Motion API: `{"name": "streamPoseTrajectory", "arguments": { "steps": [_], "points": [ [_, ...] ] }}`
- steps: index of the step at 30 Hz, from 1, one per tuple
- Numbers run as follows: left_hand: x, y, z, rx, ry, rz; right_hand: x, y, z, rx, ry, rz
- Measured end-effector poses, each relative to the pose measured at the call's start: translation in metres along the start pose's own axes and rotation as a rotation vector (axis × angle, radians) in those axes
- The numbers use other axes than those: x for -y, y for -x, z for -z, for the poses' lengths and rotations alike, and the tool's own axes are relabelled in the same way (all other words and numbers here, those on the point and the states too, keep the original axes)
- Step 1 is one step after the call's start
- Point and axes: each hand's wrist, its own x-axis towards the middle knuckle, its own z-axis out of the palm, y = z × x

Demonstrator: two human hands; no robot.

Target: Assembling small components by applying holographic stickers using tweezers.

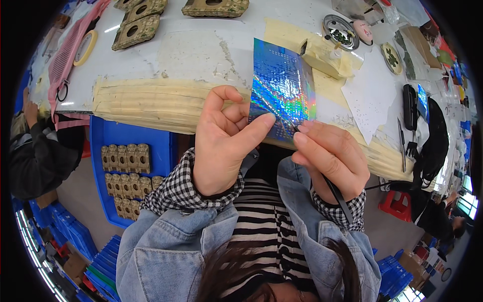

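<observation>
Gleaming blue, the rectangular sheet (282, 75) shows rainbow streaks.

Housings (132, 157) lie in the tray (121, 132), left of the sheet (282, 75).

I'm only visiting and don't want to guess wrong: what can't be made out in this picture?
All in the head view:
Dark tool: its middle is hidden by the right hand; its tip is too small to judge contact.
Shiny sheet: its back faces away.
Patterned cases in the blue tray: some covered by the checked sleeve.
Far case: cut off by the upper edge.
Dark bits: too small to identify.
</observation>
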Motion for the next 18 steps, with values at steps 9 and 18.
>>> {"name": "streamPoseTrajectory", "arguments": {
  "steps": [9,18],
  "points": [
    [0.0,0.003,0.0,-0.031,-0.028,0.003,-0.034,0.037,0.052,-0.179,0.269,-0.302],
    [0.0,0.003,0.001,-0.042,-0.072,-0.01,-0.054,0.051,0.068,-0.15,0.288,-0.52]
  ]
}}
